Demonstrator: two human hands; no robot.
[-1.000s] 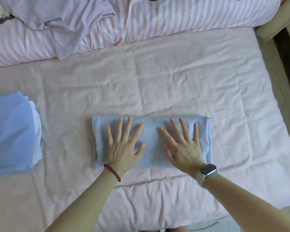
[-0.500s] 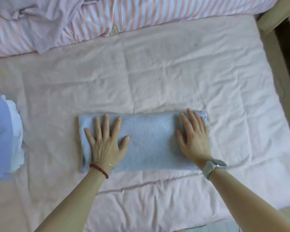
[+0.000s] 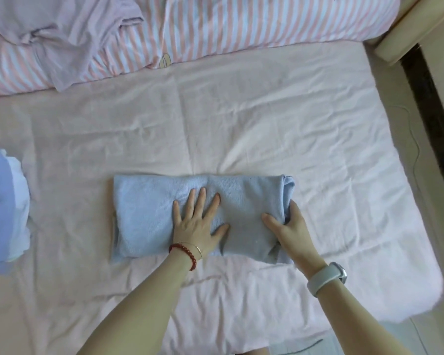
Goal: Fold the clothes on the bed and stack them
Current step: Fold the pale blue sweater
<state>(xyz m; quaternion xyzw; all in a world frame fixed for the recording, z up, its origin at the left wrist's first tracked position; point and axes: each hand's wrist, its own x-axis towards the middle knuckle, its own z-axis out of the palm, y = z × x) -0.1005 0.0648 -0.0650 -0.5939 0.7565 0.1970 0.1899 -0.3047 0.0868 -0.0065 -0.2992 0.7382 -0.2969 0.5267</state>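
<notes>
A light blue knitted garment (image 3: 149, 213), folded into a long strip, lies across the middle of the pink bed sheet (image 3: 241, 124). My left hand (image 3: 196, 225) presses flat on its centre with fingers spread. My right hand (image 3: 289, 226) grips the strip's right end, thumb on top and fingers tucked under the fabric. A stack of folded clothes (image 3: 3, 201), blue over white, sits at the left edge. A crumpled lilac garment (image 3: 62, 39) lies unfolded at the back left.
A pink-and-white striped duvet (image 3: 241, 24) runs along the far side of the bed. The beige bed frame (image 3: 408, 29) and a dark floor gap (image 3: 433, 111) border the right side. The sheet's near right corner (image 3: 420, 290) hangs over the mattress edge.
My left hand slid from the strip's left part to its centre. My right hand went from lying flat on the right end to gripping that end from the side.
</notes>
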